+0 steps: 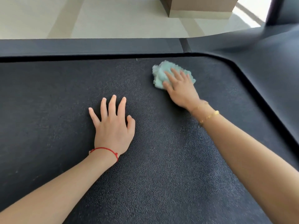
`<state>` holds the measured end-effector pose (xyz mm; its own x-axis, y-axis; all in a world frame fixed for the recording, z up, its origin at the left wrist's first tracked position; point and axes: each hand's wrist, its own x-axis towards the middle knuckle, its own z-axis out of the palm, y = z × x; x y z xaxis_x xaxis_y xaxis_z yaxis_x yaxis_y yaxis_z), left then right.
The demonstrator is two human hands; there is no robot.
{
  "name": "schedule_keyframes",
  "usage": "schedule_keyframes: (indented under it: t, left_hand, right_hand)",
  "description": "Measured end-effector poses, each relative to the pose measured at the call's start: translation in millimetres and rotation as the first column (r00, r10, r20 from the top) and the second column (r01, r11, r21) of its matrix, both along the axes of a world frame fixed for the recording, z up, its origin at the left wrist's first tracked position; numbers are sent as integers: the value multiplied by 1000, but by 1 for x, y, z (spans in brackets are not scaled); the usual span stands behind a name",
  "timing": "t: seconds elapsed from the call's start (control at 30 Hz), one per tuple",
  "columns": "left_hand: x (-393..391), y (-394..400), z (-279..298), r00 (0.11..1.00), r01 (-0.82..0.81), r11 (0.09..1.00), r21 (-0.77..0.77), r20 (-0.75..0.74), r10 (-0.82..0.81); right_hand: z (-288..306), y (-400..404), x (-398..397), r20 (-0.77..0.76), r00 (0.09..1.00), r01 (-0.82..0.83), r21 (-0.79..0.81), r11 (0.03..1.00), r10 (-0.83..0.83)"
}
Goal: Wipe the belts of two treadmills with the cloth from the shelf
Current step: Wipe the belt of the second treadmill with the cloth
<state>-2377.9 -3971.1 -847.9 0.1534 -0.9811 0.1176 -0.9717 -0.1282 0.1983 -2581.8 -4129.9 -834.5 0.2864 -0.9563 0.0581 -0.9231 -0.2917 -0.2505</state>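
One crumpled pale-green cloth (163,73) lay on the dark, textured treadmill belt (161,159), pinned under the right hand (179,89). That hand lay flat over the near part of the cloth with its fingers straight and slightly spread, pressing down rather than curling round it; bunched folds of the cloth showed beyond the fingertips and to either side of them. The hand and cloth looked a little blurred. A thin gold bracelet (208,116) sat on the right wrist.

To the left of the cloth and nearer the person, well apart from it, the left hand (113,125) rested palm down on the belt, fingers straight and fanned wide, holding nothing. A red string (105,150) circled the left wrist. Both bare forearms reached in from the near edge of the view.

Beyond both hands, a narrow black gap edged the belt, and past it ran the treadmill's dark side rail (90,46). On the far right of the right hand the belt's border curved round into a broad dark cover (267,50). Farther off lay pale floor tiles (97,16), with a tan box-like block (200,5) standing on them beyond the right hand.
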Motion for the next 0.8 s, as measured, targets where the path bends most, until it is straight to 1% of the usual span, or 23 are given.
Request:
schedule_keyframes:
  t: [0.07, 0.13, 0.2, 0.23, 0.3, 0.4, 0.47, 0.53, 0.57, 0.6, 0.67, 0.7, 0.73, 0.77, 0.8]
  left_hand:
    - [0, 0, 0, 1000, -2, 1000, -3, -4, 2]
    - [0, 0, 0, 1000, 0, 1000, -4, -9, 0]
    - [-1, 2, 0, 1000, 4, 1000, -4, -17, -4]
    - [0, 2, 0, 1000, 6, 1000, -7, -21, -7]
    - [0, 4, 1, 1000, 22, 1000, -20, -20, -23]
    - [-8, 2, 3, 994, 106, 993, -41, 13, -106]
    - [-22, -5, 5, 989, 150, 988, -37, 17, -150]
    - [-40, -17, 6, 986, 166, 986, -24, -7, -166]
    - [-49, -24, 6, 986, 164, 986, -13, -25, -164]
    - [-57, -31, 5, 986, 161, 987, -2, -40, -161]
    - [-66, -41, 2, 987, 153, 988, 5, -54, -152]
    - [-68, -44, 1, 987, 150, 989, -4, -51, -150]
    - [-69, -46, 0, 988, 149, 989, -12, -44, -150]
    - [-69, -46, -1, 988, 151, 988, -17, -35, -152]
    - [-69, -45, -2, 988, 154, 988, -20, -28, -155]
  right_hand:
    - [0, 53, -2, 26, 985, -170, -10, 985, 170]
    - [5, 108, -12, 32, 959, -281, -2, 960, 281]
    - [6, 141, -29, 17, 950, -313, 8, 950, 313]
    - [7, 146, -40, 19, 952, -306, 1, 952, 306]
    - [8, 130, -66, 30, 977, -213, -5, 977, 213]
    - [1, 70, -110, 15, 999, 50, -32, 998, -50]
    - [0, 33, -125, 8, 970, 242, -30, 970, -241]
    - [0, 17, -118, -13, 931, 364, -30, 931, -365]
    - [1, 18, -109, -18, 932, 361, -30, 932, -362]
    - [2, 27, -100, -13, 955, 297, -24, 954, -298]
    - [5, 55, -90, 7, 999, 50, -14, 999, -50]
    - [7, 67, -92, 10, 998, -57, -4, 998, 57]
    - [7, 72, -100, 8, 994, -111, 3, 994, 111]
    - [7, 68, -111, 11, 994, -108, 2, 994, 107]
    - [6, 56, -123, 10, 998, -54, -13, 998, 54]
